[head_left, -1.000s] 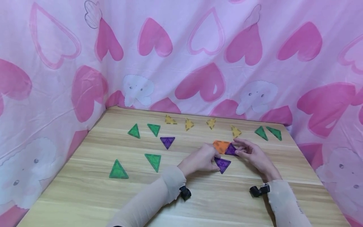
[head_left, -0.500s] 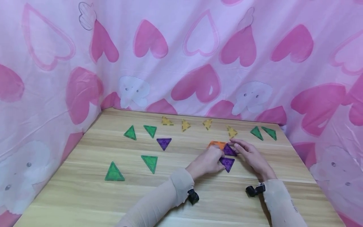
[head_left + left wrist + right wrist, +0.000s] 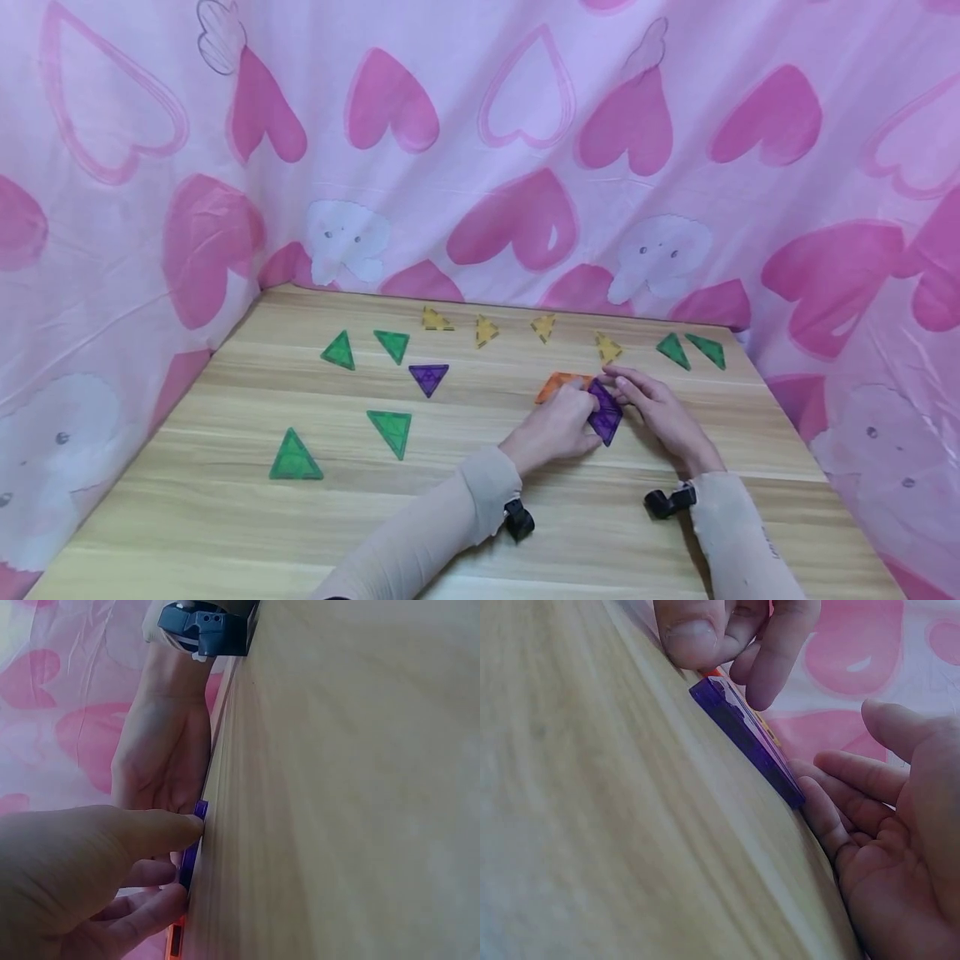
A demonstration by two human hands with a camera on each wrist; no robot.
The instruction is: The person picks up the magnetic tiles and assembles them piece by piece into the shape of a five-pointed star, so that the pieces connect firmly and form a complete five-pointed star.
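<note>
Two translucent purple triangular magnetic tiles lie edge to edge in the head view, beside an orange tile shape. My left hand pinches the nearer purple tile and covers part of the orange. In the left wrist view, thumb and fingers meet the purple edge, with orange below it. My right hand lies just right of the purple pair, thumb raised and fingers fairly straight. Its fingertips are right at the end of the purple tile in the right wrist view.
Another purple triangle lies left of the hands. Green triangles are spread at left, with two more at back right. Several yellow triangles line the back of the wooden table. A pink heart-print curtain hangs behind.
My left hand has moved right with its purple tile, turning it against the other purple tile. The orange shape is now more covered by that hand. My right hand stays beside the tiles.
</note>
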